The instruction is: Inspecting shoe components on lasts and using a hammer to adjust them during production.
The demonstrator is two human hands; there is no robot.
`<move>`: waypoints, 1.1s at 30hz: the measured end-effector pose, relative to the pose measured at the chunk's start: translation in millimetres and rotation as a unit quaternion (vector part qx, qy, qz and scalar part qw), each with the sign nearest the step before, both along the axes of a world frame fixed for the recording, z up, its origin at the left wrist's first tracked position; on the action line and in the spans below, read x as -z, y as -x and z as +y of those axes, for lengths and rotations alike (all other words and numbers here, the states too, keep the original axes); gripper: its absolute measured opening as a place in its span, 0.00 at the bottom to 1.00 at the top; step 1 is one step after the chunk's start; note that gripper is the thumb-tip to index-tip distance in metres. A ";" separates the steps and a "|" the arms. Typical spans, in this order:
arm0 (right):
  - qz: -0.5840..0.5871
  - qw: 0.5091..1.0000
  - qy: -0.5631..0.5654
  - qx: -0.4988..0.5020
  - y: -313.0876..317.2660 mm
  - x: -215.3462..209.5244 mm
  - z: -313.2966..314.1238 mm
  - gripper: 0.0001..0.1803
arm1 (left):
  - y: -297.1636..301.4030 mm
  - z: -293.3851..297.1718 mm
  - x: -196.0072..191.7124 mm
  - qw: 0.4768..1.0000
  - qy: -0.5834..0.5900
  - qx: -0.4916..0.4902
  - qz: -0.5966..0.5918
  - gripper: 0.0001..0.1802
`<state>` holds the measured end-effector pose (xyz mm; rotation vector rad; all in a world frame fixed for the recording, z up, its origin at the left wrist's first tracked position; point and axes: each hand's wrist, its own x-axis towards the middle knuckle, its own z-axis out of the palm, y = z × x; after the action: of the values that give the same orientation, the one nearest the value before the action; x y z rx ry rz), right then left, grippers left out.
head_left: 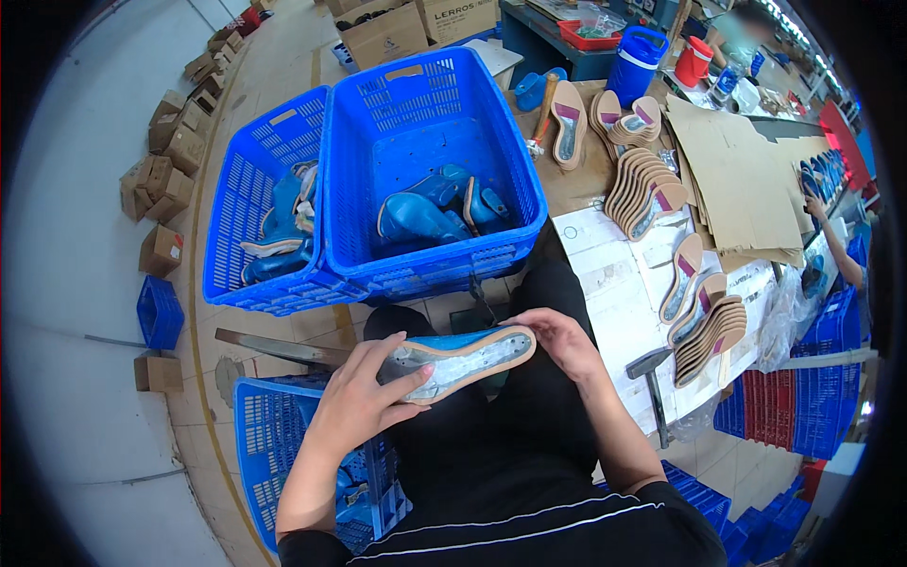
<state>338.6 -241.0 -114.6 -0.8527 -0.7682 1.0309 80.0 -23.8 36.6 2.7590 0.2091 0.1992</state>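
Observation:
Over my lap lies a blue shoe (463, 362), its grey-and-silver underside turned up and a tan rim running round it. My left hand (364, 383) grips its left end, with the thumb and fingers spread over the underside and the near edge. At the other end, my right hand (565, 348) has its fingers curled against the rounded tip and the far edge. A long flat metal bar (274, 346) is just left of my left hand. On the worktable to the right lies a hammer (650, 383) with a dark handle.
Two blue crates (435, 255) ahead hold blue shoes; another crate (274, 425) stands at lower left. On the table are rows of tan soles (642, 194), more soles (709, 331), cardboard sheets (732, 175) and a blue jug (639, 66). Another person's arm (836, 241) shows at far right.

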 end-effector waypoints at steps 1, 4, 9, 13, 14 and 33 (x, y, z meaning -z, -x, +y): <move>0.118 0.993 -0.019 0.006 2.0 6.8 0.8 0.25 | -0.2 0.4 0.8 1.000 0.007 -0.003 -0.004 0.33; 0.095 0.993 0.047 0.048 4.8 17.4 0.7 0.22 | 0.4 0.6 1.3 1.000 0.002 0.002 0.002 0.30; 0.070 0.995 0.061 0.022 0.2 12.6 1.8 0.21 | 1.6 -2.1 3.6 1.000 -0.002 -0.005 -0.008 0.29; 0.084 0.994 0.066 0.037 4.7 2.5 0.2 0.23 | 3.3 -1.5 2.5 1.000 -0.003 -0.004 0.001 0.30; 0.100 0.991 0.066 0.052 6.7 -0.1 -1.0 0.23 | 3.4 -2.1 1.6 1.000 -0.001 -0.007 -0.002 0.30; -0.492 0.519 0.608 0.344 7.1 100.6 -261.6 0.23 | 10.8 -8.3 -3.3 0.999 0.026 -0.001 0.045 0.26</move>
<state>331.5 -502.6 -215.1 -2.8655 -0.3424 0.0495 69.2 -32.1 40.0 2.7192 0.2363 0.0686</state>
